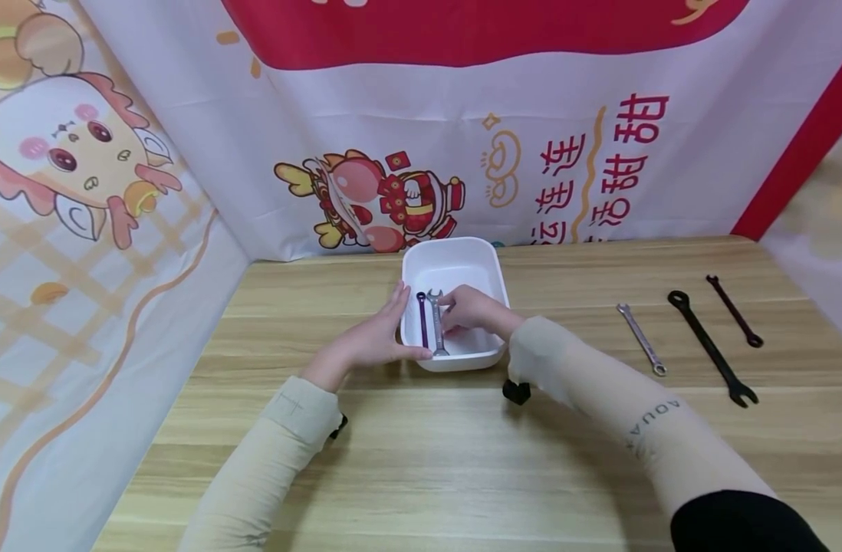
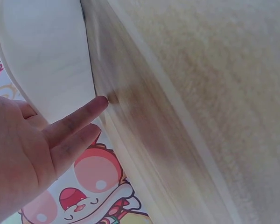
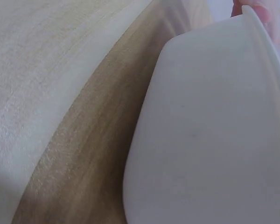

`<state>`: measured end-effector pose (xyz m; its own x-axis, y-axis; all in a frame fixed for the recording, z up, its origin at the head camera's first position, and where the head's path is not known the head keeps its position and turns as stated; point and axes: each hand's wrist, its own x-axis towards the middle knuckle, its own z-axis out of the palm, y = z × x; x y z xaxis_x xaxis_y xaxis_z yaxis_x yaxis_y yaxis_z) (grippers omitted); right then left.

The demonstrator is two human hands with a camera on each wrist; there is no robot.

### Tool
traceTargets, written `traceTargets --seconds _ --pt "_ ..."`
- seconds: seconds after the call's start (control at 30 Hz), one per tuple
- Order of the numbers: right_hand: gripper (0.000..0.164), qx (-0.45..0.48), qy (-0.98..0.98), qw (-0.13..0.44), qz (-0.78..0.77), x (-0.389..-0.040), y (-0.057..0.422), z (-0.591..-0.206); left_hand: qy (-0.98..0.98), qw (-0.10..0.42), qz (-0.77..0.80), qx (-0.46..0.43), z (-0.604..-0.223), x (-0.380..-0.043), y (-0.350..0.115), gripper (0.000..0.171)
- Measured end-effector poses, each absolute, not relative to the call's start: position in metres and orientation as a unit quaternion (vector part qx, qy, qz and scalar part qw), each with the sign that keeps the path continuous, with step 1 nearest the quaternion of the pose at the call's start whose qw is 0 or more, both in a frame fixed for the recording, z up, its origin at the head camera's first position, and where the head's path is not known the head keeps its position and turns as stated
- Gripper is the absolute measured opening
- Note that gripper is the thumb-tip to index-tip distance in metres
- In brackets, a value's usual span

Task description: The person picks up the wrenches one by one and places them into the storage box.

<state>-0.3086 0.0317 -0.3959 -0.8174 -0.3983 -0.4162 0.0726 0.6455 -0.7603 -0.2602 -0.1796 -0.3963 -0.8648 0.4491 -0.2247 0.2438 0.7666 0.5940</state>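
A white plastic bin (image 1: pixel 465 360) sits on the wooden table. Inside, along its left side, lie a dark purple wrench (image 1: pixel 423 316) and a silver wrench (image 1: pixel 437 326), nearly parallel. My right hand (image 1: pixel 472 310) reaches into the bin from the right and pinches the silver wrench; its fingertips are partly hidden. My left hand (image 1: pixel 366 337) rests against the bin's left side, thumb at the front left rim. In the left wrist view, the left hand's fingers (image 2: pixel 79 123) extend fairly straight beside the bin's outer wall (image 2: pixel 46 51). The right wrist view shows mostly the bin's outer wall (image 3: pixel 205 130).
On the table's right side lie a small silver wrench (image 1: pixel 642 340), a large black wrench (image 1: pixel 711 345) and a small dark wrench (image 1: pixel 735 310), spaced apart. Behind the bin hangs a printed cloth (image 1: pixel 421 107); another printed cloth (image 1: pixel 117 322) stands at the left.
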Motion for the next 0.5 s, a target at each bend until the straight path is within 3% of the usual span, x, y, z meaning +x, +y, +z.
traceTargets --seconds 0.5 --pt "0.055 -0.125 0.834 0.291 -0.452 -0.302 0.044 -0.375 0.924 0.184 0.279 0.183 -0.395 -0.260 -0.179 0.125"
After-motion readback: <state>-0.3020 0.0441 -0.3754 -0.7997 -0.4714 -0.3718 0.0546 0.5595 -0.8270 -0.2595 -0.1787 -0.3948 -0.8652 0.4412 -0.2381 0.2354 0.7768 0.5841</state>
